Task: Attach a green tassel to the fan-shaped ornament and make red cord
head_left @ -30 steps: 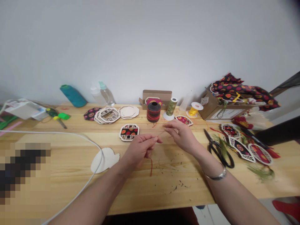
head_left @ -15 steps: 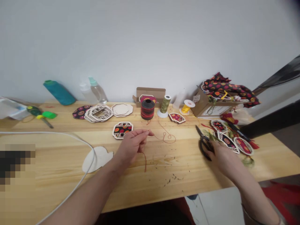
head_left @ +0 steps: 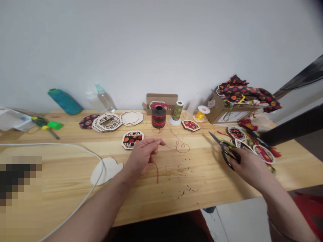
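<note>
Lap: dark clothing [head_left: 156, 233] under the table edge, cropped by the bottom of the view.
Floor: pale tiles [head_left: 242, 218]; a red item [head_left: 308, 205] at the right is blurred and cut off, so unidentifiable.
Pixelated patch: a blocked-out area [head_left: 20, 201] hides what lies at near left.
Table: a light wood table [head_left: 143, 205] with visible grain, small dark scraps [head_left: 184, 193] strewn between the forearms.
Thread grip: the left hand [head_left: 145, 154] pinches a red thread [head_left: 157, 174] with fingertips together; one end trails below, the rest loops over the wood toward the spools, and the stretch inside the curled fingers is hidden.
Scissors grip: the right hand [head_left: 249, 166] is curled around the handles of black scissors [head_left: 223, 145], covering part of them; how far the blades are parted I cannot tell.
Partly covered pieces: the left hand overlaps a framed patterned piece [head_left: 131, 139]; the right hides some ornaments [head_left: 263, 154].
Back row: a red-and-black spool [head_left: 158, 118] partly blocks a small cardboard box [head_left: 166, 98]; a translucent bottle [head_left: 192, 106] nearly fades into the background.
Wall: a plain pale grey wall [head_left: 151, 47].
</note>
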Available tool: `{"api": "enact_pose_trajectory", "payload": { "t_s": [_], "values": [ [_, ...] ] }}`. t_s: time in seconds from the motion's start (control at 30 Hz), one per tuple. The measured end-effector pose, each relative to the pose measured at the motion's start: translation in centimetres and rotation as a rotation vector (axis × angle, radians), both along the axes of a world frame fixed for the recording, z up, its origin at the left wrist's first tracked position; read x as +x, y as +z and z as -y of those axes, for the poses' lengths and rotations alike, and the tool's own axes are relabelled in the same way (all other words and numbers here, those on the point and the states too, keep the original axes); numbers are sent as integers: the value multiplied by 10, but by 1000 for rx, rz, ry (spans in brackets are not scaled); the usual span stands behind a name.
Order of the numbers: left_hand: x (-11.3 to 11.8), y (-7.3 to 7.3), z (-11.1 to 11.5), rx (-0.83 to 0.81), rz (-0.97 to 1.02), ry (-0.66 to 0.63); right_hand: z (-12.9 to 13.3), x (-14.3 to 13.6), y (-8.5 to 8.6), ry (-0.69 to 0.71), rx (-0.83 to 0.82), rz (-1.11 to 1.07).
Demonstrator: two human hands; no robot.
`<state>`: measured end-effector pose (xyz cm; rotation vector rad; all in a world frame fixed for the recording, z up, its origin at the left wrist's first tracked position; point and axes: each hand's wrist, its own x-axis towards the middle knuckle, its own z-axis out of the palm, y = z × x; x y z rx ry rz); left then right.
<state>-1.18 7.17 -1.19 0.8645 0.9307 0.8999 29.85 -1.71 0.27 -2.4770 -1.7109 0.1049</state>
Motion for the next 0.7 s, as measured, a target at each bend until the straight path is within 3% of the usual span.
{"api": "enact_pose_trajectory", "payload": {
  "t_s": [0.13, 0.23, 0.3, 0.4, 0.6, 0.7],
  "values": [
    [-1, -1, 1, 1, 1, -12, -7, 8, 0, -61, 60, -748],
    [-2, -2, 2, 11, 4, -16, -9, 11, -4, -151, 221, -1361],
    [-2, -3, 2, 12, 1, -20, -10, 12, -7, -218, 313, -1594],
    [-2, -3, 2, -2, -4, -26, -11, 13, -10, -249, 299, -1684],
    [-1, -4, 0, -14, -4, -35, -11, 9, -15, -240, 196, -1472],
    [-1, -5, 0, -13, -9, -29, -11, 11, -15, -200, 199, -1544]
  ]
}}
